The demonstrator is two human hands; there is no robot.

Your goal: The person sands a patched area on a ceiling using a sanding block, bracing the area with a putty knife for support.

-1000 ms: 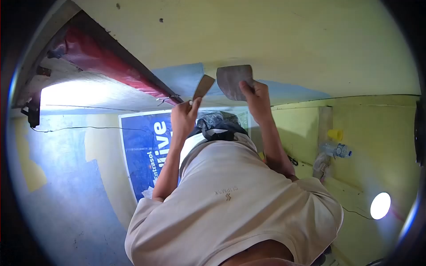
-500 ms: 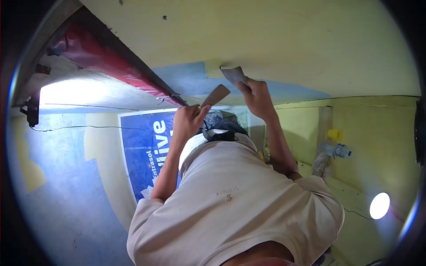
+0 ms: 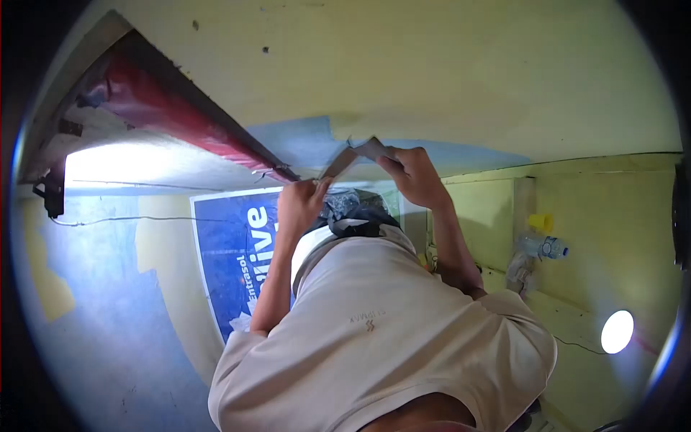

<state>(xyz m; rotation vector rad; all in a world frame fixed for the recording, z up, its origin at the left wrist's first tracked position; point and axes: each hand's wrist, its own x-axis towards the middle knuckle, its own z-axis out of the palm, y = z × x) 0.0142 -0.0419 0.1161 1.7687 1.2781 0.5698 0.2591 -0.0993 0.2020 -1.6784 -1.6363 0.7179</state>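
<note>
My left hand (image 3: 297, 204) is closed around a flat putty knife (image 3: 338, 166), its blade slanting up and to the right. My right hand (image 3: 416, 175) grips a second scraper (image 3: 373, 149), whose wide blade points left. The two blades meet or overlap near their edges; exact contact is too small to tell. Both tools are in front of a yellow-green wall surface (image 3: 446, 79) with a blue patch (image 3: 302, 140). Below the hands is the light shirt (image 3: 417, 309) on my body, with dark cloth at its far hem.
A red covered strip (image 3: 165, 108) runs diagonally at upper left. A blue poster (image 3: 230, 252) lies beyond my left arm. At right are a yellow cup (image 3: 540, 222), a plastic bottle (image 3: 543, 246) and a bright round lamp (image 3: 617, 332) with a wire.
The right scraper has come down and left, off the painted surface, to the left one. My left hand has lowered slightly, and the two blades now meet or nearly meet.
</note>
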